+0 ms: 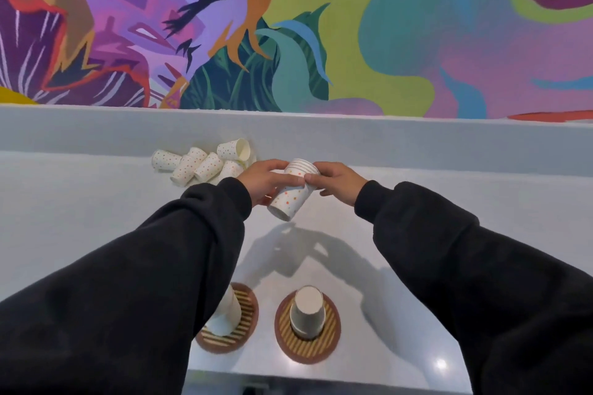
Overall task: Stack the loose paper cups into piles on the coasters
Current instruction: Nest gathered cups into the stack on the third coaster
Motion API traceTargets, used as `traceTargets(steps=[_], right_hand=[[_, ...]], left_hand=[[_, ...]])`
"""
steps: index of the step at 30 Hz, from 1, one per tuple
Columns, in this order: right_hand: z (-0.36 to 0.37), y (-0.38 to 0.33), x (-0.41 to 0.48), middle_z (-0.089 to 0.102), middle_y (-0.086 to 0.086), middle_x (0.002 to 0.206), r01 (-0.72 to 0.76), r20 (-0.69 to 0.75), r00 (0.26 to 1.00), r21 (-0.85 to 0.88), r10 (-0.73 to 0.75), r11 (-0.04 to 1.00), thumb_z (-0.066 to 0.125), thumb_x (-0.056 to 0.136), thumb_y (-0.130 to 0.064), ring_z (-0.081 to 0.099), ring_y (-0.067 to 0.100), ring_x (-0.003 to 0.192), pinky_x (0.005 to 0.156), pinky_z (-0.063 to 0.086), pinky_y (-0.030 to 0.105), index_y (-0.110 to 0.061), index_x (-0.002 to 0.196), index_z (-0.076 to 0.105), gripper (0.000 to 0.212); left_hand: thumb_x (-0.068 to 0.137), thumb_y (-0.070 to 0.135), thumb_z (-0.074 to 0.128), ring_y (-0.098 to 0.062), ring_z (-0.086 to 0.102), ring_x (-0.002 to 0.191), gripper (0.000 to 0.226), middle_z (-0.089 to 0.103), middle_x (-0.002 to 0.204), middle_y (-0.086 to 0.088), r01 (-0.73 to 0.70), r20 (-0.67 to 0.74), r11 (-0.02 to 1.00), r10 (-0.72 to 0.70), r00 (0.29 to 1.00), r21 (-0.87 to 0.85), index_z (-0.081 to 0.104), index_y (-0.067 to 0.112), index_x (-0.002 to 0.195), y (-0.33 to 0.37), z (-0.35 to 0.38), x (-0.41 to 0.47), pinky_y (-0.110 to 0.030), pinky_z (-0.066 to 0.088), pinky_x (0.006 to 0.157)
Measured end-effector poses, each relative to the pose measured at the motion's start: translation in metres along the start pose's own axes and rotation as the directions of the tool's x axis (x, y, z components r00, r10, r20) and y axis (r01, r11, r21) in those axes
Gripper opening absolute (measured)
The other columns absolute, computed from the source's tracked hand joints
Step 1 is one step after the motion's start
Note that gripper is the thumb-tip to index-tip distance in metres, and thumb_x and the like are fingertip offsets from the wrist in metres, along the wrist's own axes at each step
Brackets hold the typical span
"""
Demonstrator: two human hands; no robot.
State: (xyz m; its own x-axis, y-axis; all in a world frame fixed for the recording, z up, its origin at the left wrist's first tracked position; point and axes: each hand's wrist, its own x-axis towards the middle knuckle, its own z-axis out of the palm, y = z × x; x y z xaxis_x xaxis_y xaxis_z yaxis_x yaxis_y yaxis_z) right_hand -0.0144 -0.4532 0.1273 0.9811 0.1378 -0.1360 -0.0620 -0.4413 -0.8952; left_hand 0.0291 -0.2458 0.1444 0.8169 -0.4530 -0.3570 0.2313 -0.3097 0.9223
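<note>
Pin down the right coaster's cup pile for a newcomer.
On the pale counter under the mural, two striped round coasters sit near the front edge. The pile stands upside down on the right coaster, fully in view; its neighbour on the left is partly hidden by a sleeve.

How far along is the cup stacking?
Done: upturned piles stand on the left coaster and right coaster. In hand: the left hand and right hand grip a nested stack. Left: several loose cups lie at the back.
</note>
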Motion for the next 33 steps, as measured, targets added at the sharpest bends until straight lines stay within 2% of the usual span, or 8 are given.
traceTargets(steps=[5,8,11,13,16,22,26,33], right_hand=[[0.007,0.009,-0.041,0.075,0.011,0.100,-0.134,-0.077,0.985,0.213,0.153,0.968,0.057,0.104,-0.033,0.077,0.033,0.086,0.090,0.058,0.049,-0.008,0.115,0.067,0.029],[0.025,0.020,-0.070,0.073,0.020,0.106,-0.258,-0.023,0.960,0.320,0.280,0.912,0.051,0.106,-0.037,0.077,0.040,0.081,0.078,0.061,0.051,-0.007,0.123,0.061,0.036],[0.046,0.035,-0.098,0.072,0.009,0.106,-0.238,-0.056,0.967,0.166,0.250,0.957,0.051,0.103,-0.043,0.076,0.028,0.076,0.062,0.057,0.035,-0.021,0.122,0.061,0.031],[0.056,0.045,-0.114,0.071,0.000,0.108,-0.158,-0.141,0.977,0.040,0.162,0.987,0.055,0.101,-0.043,0.071,0.016,0.077,0.063,0.052,0.024,-0.027,0.124,0.063,0.029],[0.061,0.055,-0.131,0.072,-0.009,0.104,-0.070,-0.126,0.989,0.033,0.074,0.997,0.060,0.099,-0.032,0.066,0.008,0.083,0.068,0.047,0.017,-0.028,0.116,0.070,0.020],[0.078,0.074,-0.153,0.072,-0.012,0.108,-0.117,-0.039,0.992,0.016,0.118,0.993,0.062,0.074,-0.048,0.067,0.010,0.095,0.079,0.052,0.025,-0.035,0.115,0.068,0.043],[0.092,0.091,-0.163,0.065,-0.011,0.121,-0.134,0.044,0.989,-0.085,0.138,0.987,0.075,0.087,-0.031,0.064,0.009,0.103,0.089,0.056,0.028,-0.035,0.134,0.056,0.050],[0.118,0.109,-0.163,0.061,-0.007,0.135,-0.104,0.089,0.987,-0.260,0.131,0.960,0.082,0.077,-0.033,0.060,0.014,0.117,0.100,0.052,0.034,-0.040,0.146,0.039,0.083]], left_hand=[[0.074,0.036,0.091,-0.028,0.072,0.105,0.071,0.067,0.124,-0.007,-0.023,-0.009,0.994,0.025,1.000,0.104,0.059,0.026,0.137,-0.004,0.026,-0.031,-0.045,0.063,0.085],[0.072,0.028,0.091,-0.027,0.075,0.084,0.065,0.070,0.108,-0.008,-0.098,0.003,0.928,0.103,0.995,0.359,0.057,0.030,0.128,-0.014,0.044,-0.061,-0.041,0.065,0.076],[0.072,0.030,0.086,-0.023,0.072,0.076,0.060,0.069,0.101,-0.002,-0.103,-0.077,0.839,0.170,0.982,0.534,0.052,0.034,0.121,-0.030,0.056,-0.089,-0.030,0.059,0.059],[0.071,0.033,0.085,-0.020,0.070,0.081,0.060,0.067,0.101,0.001,-0.104,-0.116,0.829,0.199,0.973,0.549,0.048,0.034,0.119,-0.039,0.062,-0.104,-0.029,0.057,0.062],[0.071,0.040,0.086,-0.014,0.067,0.090,0.061,0.067,0.103,0.007,-0.130,-0.099,0.792,0.233,0.967,0.597,0.046,0.038,0.117,-0.049,0.074,-0.125,-0.032,0.060,0.075],[0.074,0.049,0.081,-0.017,0.066,0.095,0.062,0.068,0.109,0.006,-0.134,-0.042,0.677,0.237,0.971,0.724,0.043,0.039,0.122,-0.075,0.099,-0.138,-0.039,0.060,0.082],[0.076,0.053,0.079,-0.016,0.066,0.092,0.060,0.068,0.104,0.007,-0.134,-0.008,0.600,0.228,0.974,0.788,0.042,0.038,0.121,-0.097,0.109,-0.135,-0.033,0.058,0.078],[0.078,0.045,0.080,-0.013,0.066,0.098,0.066,0.067,0.115,0.006,-0.099,-0.018,0.648,0.171,0.985,0.755,0.038,0.039,0.128,-0.131,0.112,-0.131,-0.030,0.058,0.084]])
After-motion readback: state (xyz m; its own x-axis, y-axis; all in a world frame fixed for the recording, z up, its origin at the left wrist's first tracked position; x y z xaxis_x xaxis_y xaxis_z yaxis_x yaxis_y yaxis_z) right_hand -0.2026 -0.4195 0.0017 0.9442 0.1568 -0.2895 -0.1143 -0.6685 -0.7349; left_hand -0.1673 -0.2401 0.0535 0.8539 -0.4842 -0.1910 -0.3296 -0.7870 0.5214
